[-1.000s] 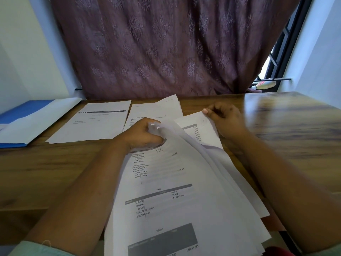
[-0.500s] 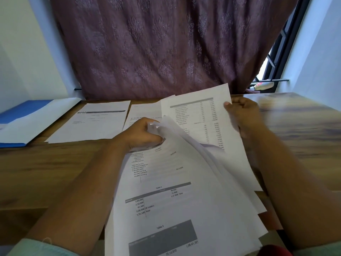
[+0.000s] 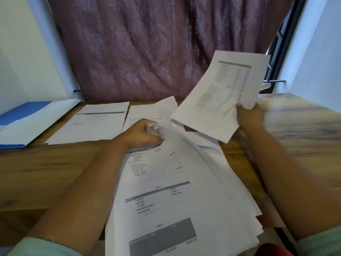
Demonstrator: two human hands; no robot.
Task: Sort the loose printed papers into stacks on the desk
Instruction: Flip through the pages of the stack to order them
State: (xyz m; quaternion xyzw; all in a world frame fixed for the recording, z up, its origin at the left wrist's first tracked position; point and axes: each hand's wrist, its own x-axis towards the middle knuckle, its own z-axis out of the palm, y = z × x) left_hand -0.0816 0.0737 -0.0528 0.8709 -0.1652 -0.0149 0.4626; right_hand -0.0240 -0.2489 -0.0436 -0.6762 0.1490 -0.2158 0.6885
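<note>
1. Nearest to me, a fanned bundle of printed papers [image 3: 175, 200] is sloping from the near edge up over the wooden desk [image 3: 46, 163]; its top page is showing tables of figures.
2. I am gripping the far end of that bundle with my left hand [image 3: 142, 134], the fingers curled round the bent-up sheet edges.
3. To the right, my right hand [image 3: 249, 117] is pinching the near right edge of a single sheet [image 3: 221, 93], holding it tilted in the air above the desk; its printed columns are blurred.
4. Farther off, two stacks are lying flat on the desk: a left stack [image 3: 96, 124] with a dark header bar, and just beside it a middle stack [image 3: 153, 111], partly hidden behind my left hand.
5. At the far left, a blue folder [image 3: 18, 117] with a white sheet over it is resting on the desk.
6. Beyond the desk, a purple patterned curtain [image 3: 147, 48] is hanging.
</note>
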